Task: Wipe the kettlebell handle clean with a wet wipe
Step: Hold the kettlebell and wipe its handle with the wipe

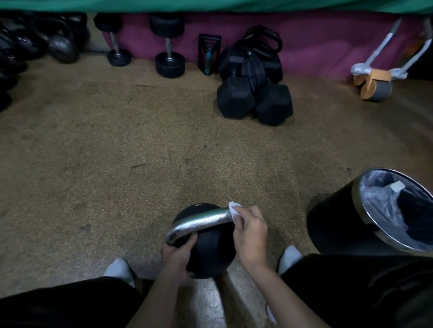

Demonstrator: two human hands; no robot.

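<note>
1. Here, the right hand [250, 232] pinches a white wet wipe [233, 209] between thumb and curled fingers and presses it against the right end of the kettlebell handle [199, 221].
2. A small corner of the wipe sticks up above the fingertips; the rest is hidden in the pinch.
3. Across the handle from that pinch, the left hand [177, 253] holds the left end, its fingers curled round the bend where the bar turns down to the ball.
4. Between the two grips the silvery bar lies bare and shiny, arching over the black kettlebell [210, 250].
5. The kettlebell sits on the speckled brown floor [105, 160] directly below both hands, between two white-socked feet [118, 268].
6. Beside the wipe hand, on its outer side, a black bin [341, 221] stands near but apart from the kettlebell, with a clear plastic liner [380, 199] in its mouth.
7. Well beyond the grips, black hex dumbbells [254, 100] are heaped by the purple wall base.
8. Two round-headed dumbbells [168, 50] stand on end farther along that wall, on the left hand's side of the heap.
9. Far out past the bin lies an orange-and-grey ab roller [374, 84].
10. Far off on the left hand's side, a cluster of dark kettlebells [61, 46] is crowded together.
</note>
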